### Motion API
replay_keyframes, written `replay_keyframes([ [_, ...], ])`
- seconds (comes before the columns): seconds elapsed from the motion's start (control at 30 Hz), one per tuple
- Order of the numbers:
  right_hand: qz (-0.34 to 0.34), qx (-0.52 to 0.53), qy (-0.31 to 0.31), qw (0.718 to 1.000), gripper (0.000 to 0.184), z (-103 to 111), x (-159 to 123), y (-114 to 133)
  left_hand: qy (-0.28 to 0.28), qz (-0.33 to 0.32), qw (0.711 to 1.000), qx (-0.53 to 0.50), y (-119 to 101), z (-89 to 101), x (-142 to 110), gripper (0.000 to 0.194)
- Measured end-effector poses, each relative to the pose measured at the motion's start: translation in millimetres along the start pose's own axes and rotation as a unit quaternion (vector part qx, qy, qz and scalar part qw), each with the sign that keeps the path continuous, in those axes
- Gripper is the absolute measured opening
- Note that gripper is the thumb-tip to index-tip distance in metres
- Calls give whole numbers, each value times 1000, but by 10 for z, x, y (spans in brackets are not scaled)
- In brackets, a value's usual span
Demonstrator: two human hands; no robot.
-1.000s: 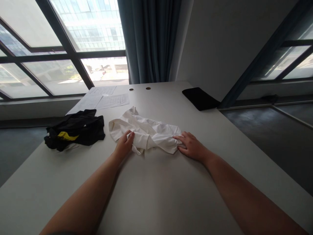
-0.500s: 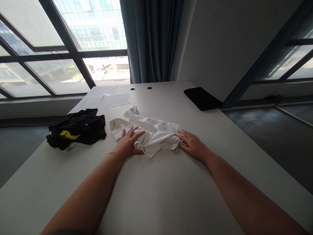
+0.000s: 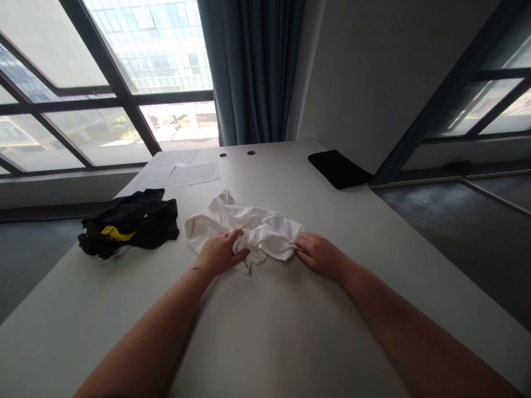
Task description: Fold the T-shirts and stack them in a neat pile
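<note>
While two bare forearms reach across the counter (image 3: 274, 337), all the action is on a crumpled white T-shirt (image 3: 265, 232) lying flat out in front of the person! The left hand (image 3: 219, 253) is curled down over a bunched fold at the near edge of the shirt, fingers closed around the gathered cloth. Over on the other side, the right hand (image 3: 319, 255) sits low on the counter, fingers close together, their tips right at the shirt's right edge; whether they're pinching the cloth or just touching it, you can't quite tell. The two hands are only a short way apart, with the shirt bunched up between them.

Just left of the shirt, not touching it, sits a folded black garment (image 3: 133, 221) with a yellow patch. Farther up the counter lie white papers (image 3: 191, 175), and two small round holes (image 3: 223, 155) sit near the far edge. Up on the right is a flat black pouch (image 3: 339, 168). Beyond it all, a dark blue curtain (image 3: 253, 66) hangs beside a big window (image 3: 174, 50).
</note>
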State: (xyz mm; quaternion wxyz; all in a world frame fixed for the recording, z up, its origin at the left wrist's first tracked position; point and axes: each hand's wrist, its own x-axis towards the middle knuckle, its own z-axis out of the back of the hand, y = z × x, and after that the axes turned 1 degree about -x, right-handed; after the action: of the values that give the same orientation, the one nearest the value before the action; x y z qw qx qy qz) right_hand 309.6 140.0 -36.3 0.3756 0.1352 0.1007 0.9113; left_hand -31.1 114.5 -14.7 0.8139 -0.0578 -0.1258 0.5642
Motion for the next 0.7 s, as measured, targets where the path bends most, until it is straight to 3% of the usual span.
replay_keyframes([
  [0.23, 93, 51, -27, 994, 20, 94, -39, 269, 75, -17, 992, -102, -293, 37, -85, 42],
  [0.4, 127, 133, -55, 981, 22, 144, -39, 274, 193, -43, 952, -236, -274, 118, -97, 46],
  [0.53, 118, 223, -44, 967, 27, 131, 3, 291, 308, -61, 870, -381, -235, 167, -91, 53],
  [0.7, 70, 274, -29, 959, 38, 101, 24, 324, 405, -25, 715, -569, -282, 124, -122, 62],
])
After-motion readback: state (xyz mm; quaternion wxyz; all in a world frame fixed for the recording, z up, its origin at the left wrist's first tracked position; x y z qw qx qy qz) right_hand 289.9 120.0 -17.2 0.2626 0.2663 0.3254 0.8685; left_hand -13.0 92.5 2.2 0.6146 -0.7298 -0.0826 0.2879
